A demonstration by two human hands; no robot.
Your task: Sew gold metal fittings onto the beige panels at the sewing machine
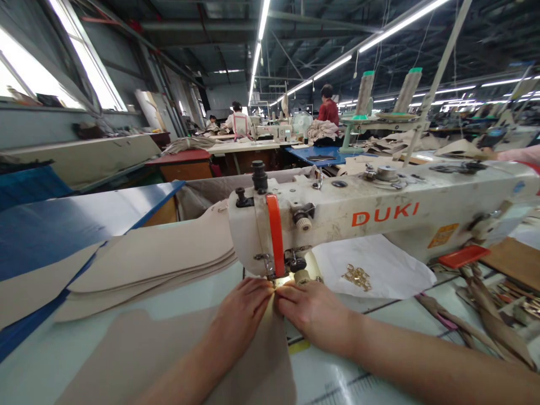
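Note:
A white DUKI sewing machine stands across the table, its needle head at the centre. My left hand and my right hand lie side by side just below the needle, fingertips meeting on a beige fabric piece spread on the table. Both hands press the fabric flat with fingers together, pinching its edge at the lit needle area. The needle itself is hidden behind the fingertips.
A stack of beige cut pieces lies left of the machine beside blue sheets. Small metal rings sit on white paper to the right. Beige straps and a red tray lie far right. Other people work at distant tables.

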